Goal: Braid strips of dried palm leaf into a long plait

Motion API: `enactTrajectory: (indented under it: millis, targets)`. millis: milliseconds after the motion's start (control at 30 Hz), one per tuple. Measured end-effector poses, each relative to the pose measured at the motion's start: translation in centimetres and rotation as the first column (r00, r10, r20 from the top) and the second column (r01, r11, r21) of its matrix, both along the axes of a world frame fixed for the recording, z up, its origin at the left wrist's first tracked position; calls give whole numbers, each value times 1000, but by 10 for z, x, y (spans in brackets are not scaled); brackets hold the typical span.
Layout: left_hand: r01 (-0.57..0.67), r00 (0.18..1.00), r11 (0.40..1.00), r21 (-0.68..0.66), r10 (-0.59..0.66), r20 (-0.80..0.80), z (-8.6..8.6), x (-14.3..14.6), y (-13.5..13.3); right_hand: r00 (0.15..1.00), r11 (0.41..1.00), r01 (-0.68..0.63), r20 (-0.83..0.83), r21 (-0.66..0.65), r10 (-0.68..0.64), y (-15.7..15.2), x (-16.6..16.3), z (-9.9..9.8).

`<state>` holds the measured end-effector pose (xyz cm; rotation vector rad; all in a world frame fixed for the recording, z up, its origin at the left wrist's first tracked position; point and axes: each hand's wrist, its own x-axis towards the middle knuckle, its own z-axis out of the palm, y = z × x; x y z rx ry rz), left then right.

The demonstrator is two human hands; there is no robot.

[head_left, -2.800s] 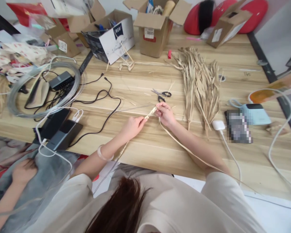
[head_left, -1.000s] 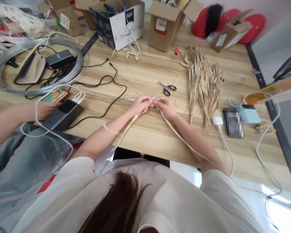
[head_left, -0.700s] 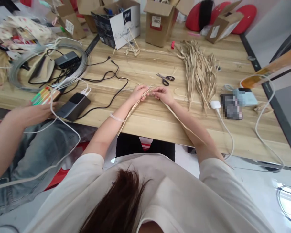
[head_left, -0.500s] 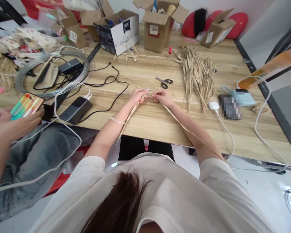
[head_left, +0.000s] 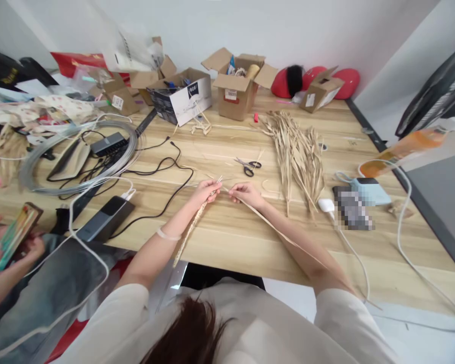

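Note:
In the middle of the table, my left hand is closed around a thin rod wrapped with pale dried straw; the rod's light tip pokes out past the fingers, and its wrapped length slants down toward the table's front edge. A small gap to the right, my right hand pinches a long dried straw strip, which trails back along my right forearm. Black-handled scissors lie just beyond my hands. Farther right is a bundle of dried leaves.
On the left lie a coil of clear tubing, black cables and a power bank. A person beside me holds a phone. Open cardboard boxes stand at the back. An orange bottle and white cable are on the right.
My view has tilted up, so the table and hands sit lower in the picture. Both hands keep their grips, still close together. The neighbouring person's phone has tilted.

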<state>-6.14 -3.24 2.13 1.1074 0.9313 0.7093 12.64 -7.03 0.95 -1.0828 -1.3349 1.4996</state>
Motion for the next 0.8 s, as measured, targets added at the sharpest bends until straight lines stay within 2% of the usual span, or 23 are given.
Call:
enactTrajectory:
  millis: [133,267,467,800]
  targets:
    - [-39,999,995,-87,41,14,9,0,-1,995,996,-54,-91,-64,48,3,5,-1]
    - [-94,995,981,-172,95,-4,18,9,0,978,989,-15,-206,-144,-15,5,10,0]
    - [-70,997,990,-122,65,-42,21,24,6,936,961,87,-308,-261,-168,6,19,4]
    - [-14,999,994,-111,10,-37,13,15,6,916,942,146,-318,-303,-244,7,18,5]
